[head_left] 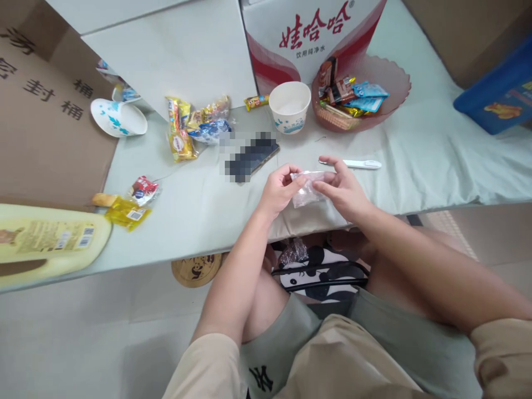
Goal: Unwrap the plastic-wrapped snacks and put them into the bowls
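Observation:
Between my two hands, at the table's near edge, is a crinkled clear plastic wrapper [306, 195]. My left hand [281, 191] pinches its left side. On the other side, my right hand [343, 188] has the thumb and fingers closed on the wrapper's right part. Whether anything is inside the plastic, I cannot tell. Just beyond my right fingers lies a slim white tool [363, 164] with a metal tip, its exact kind unclear. A dark phone [258, 157], partly blurred out, rests beyond my left hand.
A paper cup [291, 119] stands beside a pink bowl [397, 91] of packaged snacks. Snack packets [179, 130] and a tipped paper cup [118, 117] lie at left, nearer a yellow wrapper [127, 213] and a pale yellow jug [62, 238]. Boxes [316, 33] line the back; a blue container [499, 94] is right.

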`<state>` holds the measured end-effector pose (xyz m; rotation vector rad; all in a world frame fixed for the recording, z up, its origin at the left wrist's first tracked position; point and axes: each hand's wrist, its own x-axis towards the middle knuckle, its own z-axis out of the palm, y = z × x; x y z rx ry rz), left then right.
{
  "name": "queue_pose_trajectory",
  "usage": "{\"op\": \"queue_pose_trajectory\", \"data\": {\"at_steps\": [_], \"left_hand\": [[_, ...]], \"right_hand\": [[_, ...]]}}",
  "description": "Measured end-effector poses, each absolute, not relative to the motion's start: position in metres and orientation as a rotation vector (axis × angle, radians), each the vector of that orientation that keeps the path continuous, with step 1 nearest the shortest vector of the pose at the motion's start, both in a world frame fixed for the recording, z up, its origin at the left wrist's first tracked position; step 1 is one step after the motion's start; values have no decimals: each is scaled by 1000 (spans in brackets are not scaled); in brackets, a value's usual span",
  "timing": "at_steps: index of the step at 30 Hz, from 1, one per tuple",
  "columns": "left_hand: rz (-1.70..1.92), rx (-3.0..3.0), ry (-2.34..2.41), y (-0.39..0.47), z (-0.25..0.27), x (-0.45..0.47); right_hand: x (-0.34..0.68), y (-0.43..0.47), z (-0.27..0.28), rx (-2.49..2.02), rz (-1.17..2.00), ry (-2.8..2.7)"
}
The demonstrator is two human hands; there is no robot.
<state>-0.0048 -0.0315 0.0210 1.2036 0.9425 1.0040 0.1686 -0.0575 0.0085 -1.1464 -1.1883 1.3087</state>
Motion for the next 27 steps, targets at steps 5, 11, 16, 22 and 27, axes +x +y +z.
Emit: {"op": "queue_pose_trajectory", "data": {"at_steps": [5,11,16,22,27], "left_hand": [[807,1219,854,-31,23,-10],[859,1293,802,-26,23,-14],[1032,1320,1065,-22,23,-16],[1012,1370,1177,-16,26,-23],[1021,1371,1173,-9,22,-23]], "right_hand": [[172,-55,11,-1184,1325,-1162],[170,-58,17,-1182,1371,-1224],[175,-47,26,-1307,1235,-1214],[165,28,94,-1541,511,-1580],[114,131,113,-1588,454,-1918]]}}
